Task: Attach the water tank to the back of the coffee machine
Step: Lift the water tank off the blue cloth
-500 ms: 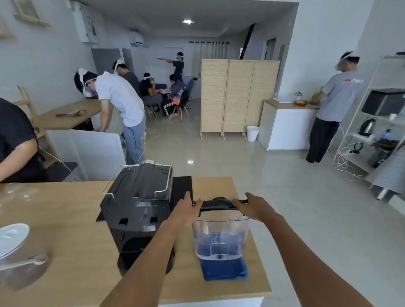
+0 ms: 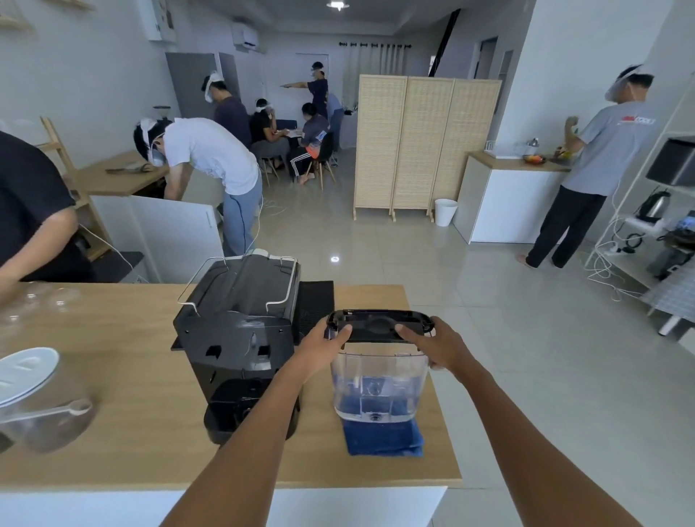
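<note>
Coffee machine (image 2: 240, 338) stands on the wooden worktop (image 2: 124, 376), back toward the camera. Just right of it, the clear water tank (image 2: 378, 387) is above a blue cloth (image 2: 383, 438). Left hand (image 2: 323, 344) and right hand (image 2: 442, 344) each grip its black lid (image 2: 380, 325).

bright, even ceiling light (image 2: 337, 4); floor (image 2: 334, 258) glare; edges warped, soft.

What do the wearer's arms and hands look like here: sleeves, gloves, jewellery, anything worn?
Both forearms are bare up to the frame's lower edge, with no sleeve in view. The left hand and right hand wear no gloves. No watch, bracelet or ring shows on either, and no cables or markings.
</note>
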